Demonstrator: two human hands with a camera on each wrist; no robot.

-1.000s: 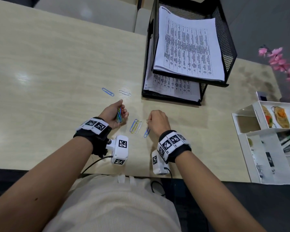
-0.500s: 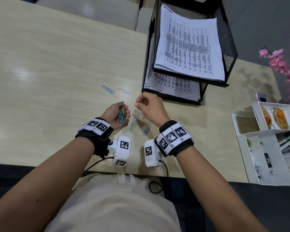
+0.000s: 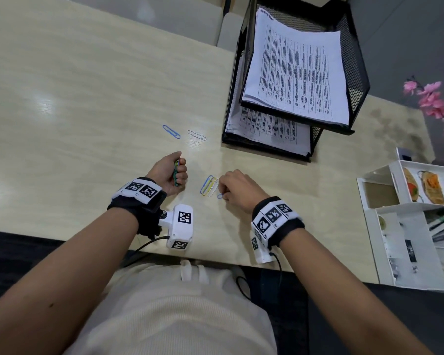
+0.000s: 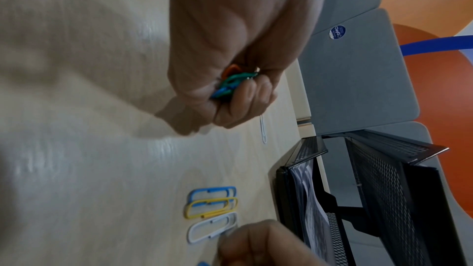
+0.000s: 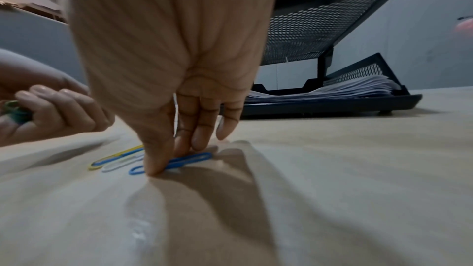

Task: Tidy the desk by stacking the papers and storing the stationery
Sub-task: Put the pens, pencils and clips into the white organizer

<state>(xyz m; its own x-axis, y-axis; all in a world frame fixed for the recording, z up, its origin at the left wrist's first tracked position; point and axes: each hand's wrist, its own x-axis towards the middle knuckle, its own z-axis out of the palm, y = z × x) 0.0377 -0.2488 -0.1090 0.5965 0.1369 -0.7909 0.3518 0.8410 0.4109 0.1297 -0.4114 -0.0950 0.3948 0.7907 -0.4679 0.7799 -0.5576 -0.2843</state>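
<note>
Left hand closes its grip on a bunch of coloured paper clips, mostly hidden. Right hand pinches a blue paper clip flat on the pale wood-grain bench, partly covered by its fingertips.

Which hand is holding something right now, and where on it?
Left hand grips a bunch of paper clips around their middle. Right hand pinches the blue clip on the desk, mid-length.

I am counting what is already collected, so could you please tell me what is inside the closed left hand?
The left hand grips a bundle of paper clips; green, blue and orange ends show. The curled fingers cover the rest, so their number cannot be told.
</note>
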